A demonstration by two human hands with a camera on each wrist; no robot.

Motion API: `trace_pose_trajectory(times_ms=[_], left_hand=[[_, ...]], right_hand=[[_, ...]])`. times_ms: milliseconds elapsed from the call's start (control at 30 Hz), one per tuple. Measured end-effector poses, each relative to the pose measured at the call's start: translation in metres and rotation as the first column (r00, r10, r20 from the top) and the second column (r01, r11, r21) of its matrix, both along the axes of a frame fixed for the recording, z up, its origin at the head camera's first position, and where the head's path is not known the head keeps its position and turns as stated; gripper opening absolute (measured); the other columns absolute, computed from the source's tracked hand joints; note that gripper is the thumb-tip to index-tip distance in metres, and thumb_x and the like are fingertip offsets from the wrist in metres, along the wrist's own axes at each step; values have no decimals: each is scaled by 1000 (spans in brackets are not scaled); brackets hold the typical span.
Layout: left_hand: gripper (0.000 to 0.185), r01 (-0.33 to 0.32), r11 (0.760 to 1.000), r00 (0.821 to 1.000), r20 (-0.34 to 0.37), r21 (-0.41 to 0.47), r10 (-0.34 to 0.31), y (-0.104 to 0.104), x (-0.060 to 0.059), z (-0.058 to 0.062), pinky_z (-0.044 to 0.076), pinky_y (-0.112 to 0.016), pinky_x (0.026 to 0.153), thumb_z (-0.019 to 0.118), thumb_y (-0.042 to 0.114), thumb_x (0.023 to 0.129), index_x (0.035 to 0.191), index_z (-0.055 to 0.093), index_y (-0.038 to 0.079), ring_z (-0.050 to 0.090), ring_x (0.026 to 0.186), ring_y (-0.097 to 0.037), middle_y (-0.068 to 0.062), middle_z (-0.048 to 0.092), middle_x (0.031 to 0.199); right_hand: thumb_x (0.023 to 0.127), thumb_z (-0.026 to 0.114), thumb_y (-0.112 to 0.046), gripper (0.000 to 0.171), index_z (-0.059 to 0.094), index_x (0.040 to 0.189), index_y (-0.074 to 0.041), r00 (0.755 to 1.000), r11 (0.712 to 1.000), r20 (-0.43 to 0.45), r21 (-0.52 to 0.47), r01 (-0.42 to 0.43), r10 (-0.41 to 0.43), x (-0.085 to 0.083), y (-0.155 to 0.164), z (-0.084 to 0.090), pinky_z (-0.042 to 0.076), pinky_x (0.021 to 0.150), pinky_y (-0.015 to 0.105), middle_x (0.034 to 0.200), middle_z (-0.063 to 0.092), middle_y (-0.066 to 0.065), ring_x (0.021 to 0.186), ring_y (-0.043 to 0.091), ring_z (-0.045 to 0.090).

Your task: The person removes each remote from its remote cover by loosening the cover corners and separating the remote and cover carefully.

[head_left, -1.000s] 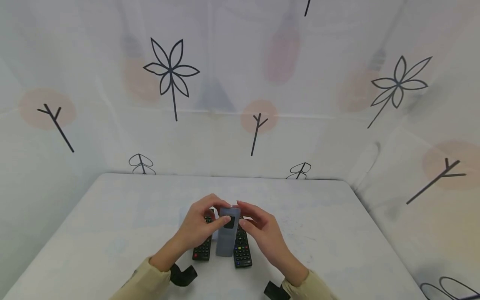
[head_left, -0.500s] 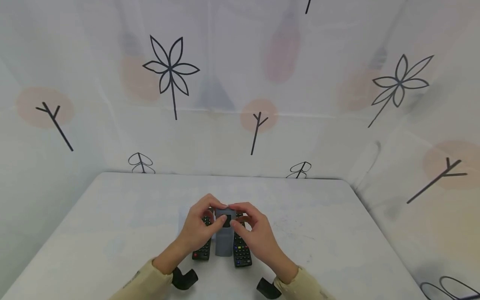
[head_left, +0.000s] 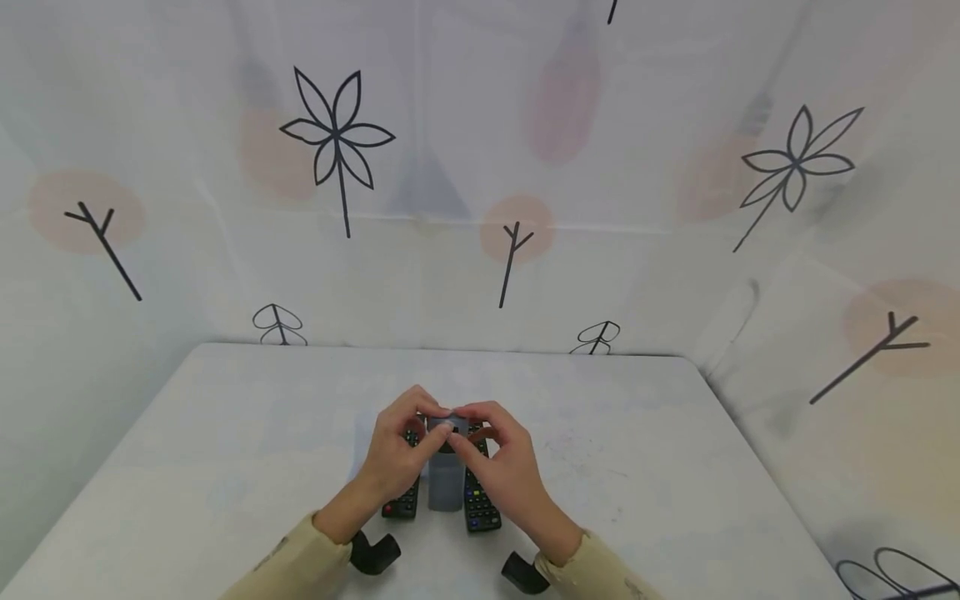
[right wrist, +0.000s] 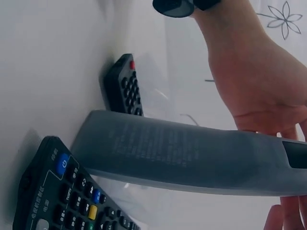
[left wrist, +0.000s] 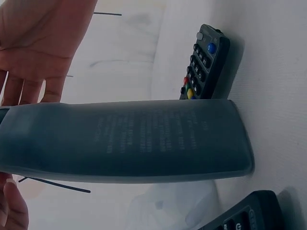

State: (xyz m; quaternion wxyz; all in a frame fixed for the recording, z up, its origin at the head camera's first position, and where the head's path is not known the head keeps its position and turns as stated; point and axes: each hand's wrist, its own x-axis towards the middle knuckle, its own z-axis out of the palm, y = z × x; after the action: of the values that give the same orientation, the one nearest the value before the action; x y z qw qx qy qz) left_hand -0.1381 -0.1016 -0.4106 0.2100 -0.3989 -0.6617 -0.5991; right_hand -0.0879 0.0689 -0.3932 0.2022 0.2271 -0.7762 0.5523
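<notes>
From the head view we see both hands meeting over the middle of the white table (head_left: 225, 433). The left hand (head_left: 393, 454) and the right hand (head_left: 504, 471) each curl fingers and thumb round the far end of a grey silicone remote cover (head_left: 446, 483), pinching it there while its near end slopes down toward the table. On either side of it lie two black remotes: the left remote (head_left: 405, 504), half under the left hand, and the right remote (head_left: 480, 504), half under the right hand.

The wrist cameras give us what the head view cannot. The left wrist view shows the cover's (left wrist: 129, 141) long flank with faint raised lettering, its rounded end close above the table, and the coloured buttons of a black remote (left wrist: 204, 64) beyond. The right wrist view shows the cover (right wrist: 192, 153) raised above the table, a dark window at its held end, the blue button of the nearer remote (right wrist: 67, 191), and the red button of the farther one (right wrist: 123, 86).

Behind the table hangs a white curtain (head_left: 480, 167) printed with flowers.
</notes>
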Motion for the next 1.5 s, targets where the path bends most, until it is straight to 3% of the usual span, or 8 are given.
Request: trace_pose_trajectory(times_ms=[200, 400, 600, 700, 867, 967, 1167, 1500], left_hand=[[22, -11, 1000, 1000, -9, 11, 12, 0, -2, -1, 44, -26, 50, 68, -7, 86, 98, 68, 12, 53, 71, -11, 1, 59, 86], [21, -24, 1000, 1000, -12, 13, 25, 1, -1, 4, 43, -28, 49, 64, -10, 86, 91, 67, 11, 52, 69, -12, 0, 57, 80], [30, -57, 998, 998, 3, 13, 57, 2, -3, 8, 34, -26, 49, 51, -17, 91, 82, 65, 7, 40, 59, -10, 0, 44, 67], [30, -68, 998, 997, -25, -12, 67, 1, -3, 9, 33, -23, 49, 54, -17, 89, 79, 61, 10, 40, 60, -9, 1, 44, 68], [25, -9, 1000, 997, -77, -26, 7, -2, -5, 4, 42, -24, 46, 63, -13, 85, 87, 63, 12, 48, 64, -9, 1, 54, 76], [22, 28, 999, 993, -114, -35, -32, -5, -6, 3, 45, -27, 48, 69, -7, 83, 98, 67, 9, 53, 67, -13, -2, 59, 82], [18, 63, 995, 986, -147, -75, -73, -9, -8, 3, 47, -24, 51, 73, 13, 92, 107, 67, 6, 52, 69, -13, -3, 60, 86], [22, 42, 994, 988, -143, -103, -57, -10, -7, 5, 46, -22, 52, 69, 24, 94, 109, 68, 7, 51, 70, -11, -1, 59, 86]], right_hand=[[91, 74, -9, 24, 67, 113, -12, 996, 999, -88, 12, 30, -29, -3, 1, -3, 55, 74, 36, 107, 68, 0, 93, 16, 63], [86, 78, -7, 23, 73, 108, -10, 974, 996, -212, 32, 87, -78, -6, 2, -4, 55, 76, 34, 107, 68, 0, 97, 17, 64], [82, 79, -1, 22, 76, 104, -6, 915, 984, -387, 82, 160, -116, -6, 2, -4, 51, 82, 24, 108, 65, 6, 101, 23, 60], [84, 78, -2, 19, 76, 103, -4, 883, 982, -458, 93, 165, -105, -8, 2, -3, 49, 79, 20, 106, 64, 6, 98, 22, 59], [90, 74, -5, 9, 75, 99, -3, 847, 980, -525, 114, 165, -81, -10, 3, 0, 49, 81, 21, 102, 65, 6, 94, 22, 60], [88, 74, -1, 9, 74, 97, -3, 851, 979, -519, 123, 164, -78, -9, 3, 2, 49, 79, 19, 101, 66, 6, 93, 20, 61], [79, 77, 9, 20, 73, 94, -5, 878, 979, -467, 105, 174, -106, -8, 4, 5, 51, 74, 18, 98, 69, 5, 89, 19, 64], [86, 73, 5, 17, 72, 97, -8, 951, 992, -292, 44, 117, -100, -7, 8, 7, 54, 76, 23, 100, 73, 6, 89, 20, 70]])
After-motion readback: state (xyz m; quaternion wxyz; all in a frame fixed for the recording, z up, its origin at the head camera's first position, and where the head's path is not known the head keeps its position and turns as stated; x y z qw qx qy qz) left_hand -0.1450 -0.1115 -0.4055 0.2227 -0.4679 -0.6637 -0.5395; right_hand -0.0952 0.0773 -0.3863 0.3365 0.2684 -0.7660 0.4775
